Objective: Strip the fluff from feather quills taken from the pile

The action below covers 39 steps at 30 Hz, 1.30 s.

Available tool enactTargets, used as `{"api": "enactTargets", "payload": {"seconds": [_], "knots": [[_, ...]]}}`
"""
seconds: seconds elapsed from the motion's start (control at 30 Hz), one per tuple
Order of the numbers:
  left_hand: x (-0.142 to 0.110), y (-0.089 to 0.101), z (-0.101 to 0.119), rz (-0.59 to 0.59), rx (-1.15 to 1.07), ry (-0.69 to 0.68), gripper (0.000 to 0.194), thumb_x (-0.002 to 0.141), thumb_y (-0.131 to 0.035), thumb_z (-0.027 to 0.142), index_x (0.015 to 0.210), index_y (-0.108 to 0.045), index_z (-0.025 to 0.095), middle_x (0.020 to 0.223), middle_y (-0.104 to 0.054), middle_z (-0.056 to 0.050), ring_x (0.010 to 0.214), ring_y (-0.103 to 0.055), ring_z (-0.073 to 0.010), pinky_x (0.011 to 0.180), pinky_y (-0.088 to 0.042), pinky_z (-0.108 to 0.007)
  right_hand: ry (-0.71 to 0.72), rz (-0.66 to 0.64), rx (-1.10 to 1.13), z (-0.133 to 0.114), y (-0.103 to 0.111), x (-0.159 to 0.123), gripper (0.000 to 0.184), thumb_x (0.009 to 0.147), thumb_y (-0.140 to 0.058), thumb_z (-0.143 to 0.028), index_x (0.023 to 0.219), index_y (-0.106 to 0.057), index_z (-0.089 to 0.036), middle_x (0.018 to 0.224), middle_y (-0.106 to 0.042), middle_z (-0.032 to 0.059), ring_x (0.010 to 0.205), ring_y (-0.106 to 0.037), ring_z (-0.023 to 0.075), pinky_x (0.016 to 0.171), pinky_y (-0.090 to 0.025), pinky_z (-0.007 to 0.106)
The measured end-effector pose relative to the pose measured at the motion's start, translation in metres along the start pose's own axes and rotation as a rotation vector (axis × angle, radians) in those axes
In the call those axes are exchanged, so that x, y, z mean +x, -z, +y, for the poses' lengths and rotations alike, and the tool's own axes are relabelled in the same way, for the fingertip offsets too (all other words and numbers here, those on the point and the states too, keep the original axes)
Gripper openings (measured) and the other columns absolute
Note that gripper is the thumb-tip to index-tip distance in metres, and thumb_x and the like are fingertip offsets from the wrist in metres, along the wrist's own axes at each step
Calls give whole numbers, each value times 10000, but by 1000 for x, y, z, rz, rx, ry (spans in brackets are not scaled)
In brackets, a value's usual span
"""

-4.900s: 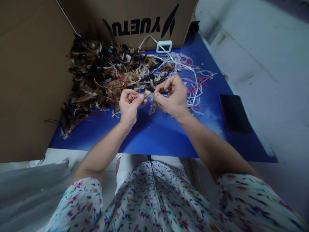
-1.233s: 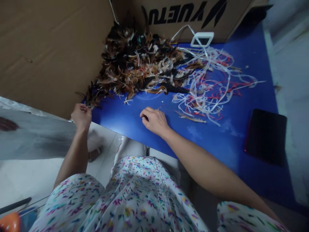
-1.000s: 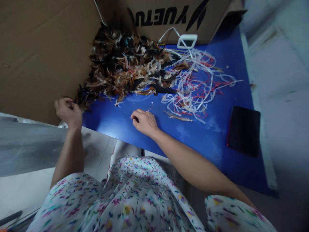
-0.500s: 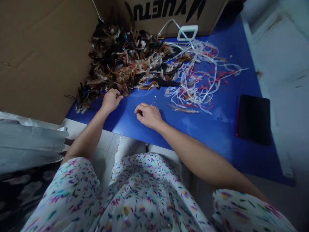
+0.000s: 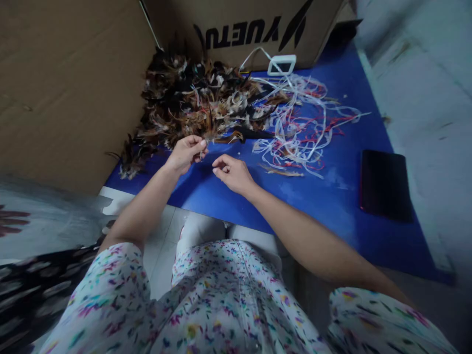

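Observation:
A heap of brown, black and white feathers (image 5: 191, 103) lies on the blue table (image 5: 317, 196) against the cardboard. My left hand (image 5: 184, 153) pinches a small feather bundle (image 5: 210, 129) at the heap's near edge, its fingers closed on the stem. My right hand (image 5: 232, 172) hovers just to the right of it, fingers loosely curled with thumb and forefinger close together; nothing shows between them. A tangle of white and red strings (image 5: 302, 128) spreads to the right of the feathers.
A cardboard box (image 5: 243, 24) stands at the back and a cardboard sheet (image 5: 66, 83) at the left. A small white device (image 5: 282, 65) with a cable sits by the box. A black phone (image 5: 385, 186) lies at the table's right. A loose feather (image 5: 282, 172) lies near the strings.
My left hand came back from the table's left edge to the heap and lifted a small feather bundle. My right hand rose from the table toward it.

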<state>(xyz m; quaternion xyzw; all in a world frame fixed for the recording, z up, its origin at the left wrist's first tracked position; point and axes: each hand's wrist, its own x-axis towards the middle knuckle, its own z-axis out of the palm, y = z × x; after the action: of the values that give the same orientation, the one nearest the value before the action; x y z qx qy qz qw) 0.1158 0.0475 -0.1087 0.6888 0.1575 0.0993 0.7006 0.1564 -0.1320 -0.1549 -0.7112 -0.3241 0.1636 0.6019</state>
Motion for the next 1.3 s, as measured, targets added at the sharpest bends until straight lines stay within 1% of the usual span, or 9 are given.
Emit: {"api": "enactTargets", "payload": {"seconds": [0.1, 0.17, 0.3, 0.43, 0.6, 0.8, 0.93, 1.17, 1.3], "knots": [[7, -24, 0, -145, -64, 72, 596, 469, -996, 464, 758, -562, 174, 557, -639, 28, 454, -540, -64, 385, -329, -158, -83, 119, 334, -1, 8, 9, 218, 814, -723, -292, 959, -585, -205, 688, -612, -78, 498, -527, 73, 521, -419, 230], [12, -39, -3, -225, -64, 86, 580, 488, -994, 454, 744, -554, 177, 516, -614, 38, 427, -522, -63, 368, -306, -157, -86, 203, 445, -1, 17, 15, 320, 798, -771, -407, 949, -569, -211, 658, -619, -79, 467, -510, 67, 474, -393, 222], [23, -62, -8, -339, -83, 119, 525, 546, -982, 412, 734, -558, 164, 598, -676, 2, 446, -544, -55, 362, -290, -152, -71, 371, 475, 0, 35, 23, 408, 781, -807, -532, 744, -559, -209, 537, -525, -91, 427, -438, 50, 433, -341, 220], [30, -71, -13, -396, -196, 188, 478, 566, -978, 353, 743, -586, 145, 653, -698, -9, 496, -584, -51, 398, -345, -134, -104, 482, 464, 2, 46, 28, 377, 819, -816, -430, 670, -558, -199, 514, -533, -84, 427, -456, 54, 441, -358, 219], [33, -70, -17, -367, -243, 224, 312, 642, -905, 213, 749, -624, 128, 692, -724, -22, 523, -620, -53, 471, -460, -133, -126, 566, 448, 4, 49, 32, 329, 843, -809, -346, 678, -572, -187, 536, -583, -75, 416, -473, 49, 447, -371, 211], [26, -67, -12, -284, -236, 220, 134, 706, -760, 106, 749, -635, 129, 642, -714, -17, 483, -612, -63, 486, -506, -156, -83, 587, 430, 9, 46, 31, 472, 705, -887, -530, 656, -566, -188, 551, -626, -51, 419, -502, 57, 450, -394, 219], [24, -68, -12, -241, -220, 191, 112, 691, -728, 101, 741, -633, 135, 622, -703, -12, 476, -603, -64, 481, -501, -158, -72, 604, 392, 10, 45, 31, 494, 687, -883, -565, 630, -572, -185, 543, -632, -42, 416, -500, 55, 456, -390, 224], [20, -70, -11, -182, -204, 162, 131, 613, -666, 92, 681, -578, 161, 580, -677, 1, 439, -560, -67, 449, -470, -170, -81, 614, 347, 9, 44, 28, 395, 781, -850, -454, 607, -620, -184, 548, -647, -33, 433, -506, 65, 481, -391, 232], [18, -69, -10, -181, -208, 143, 161, 577, -658, 88, 675, -561, 172, 554, -634, 28, 441, -549, -69, 446, -458, -175, -101, 605, 371, 8, 45, 29, 495, 796, -816, -557, 539, -609, -188, 524, -632, -8, 431, -485, 68, 497, -392, 242]]}}
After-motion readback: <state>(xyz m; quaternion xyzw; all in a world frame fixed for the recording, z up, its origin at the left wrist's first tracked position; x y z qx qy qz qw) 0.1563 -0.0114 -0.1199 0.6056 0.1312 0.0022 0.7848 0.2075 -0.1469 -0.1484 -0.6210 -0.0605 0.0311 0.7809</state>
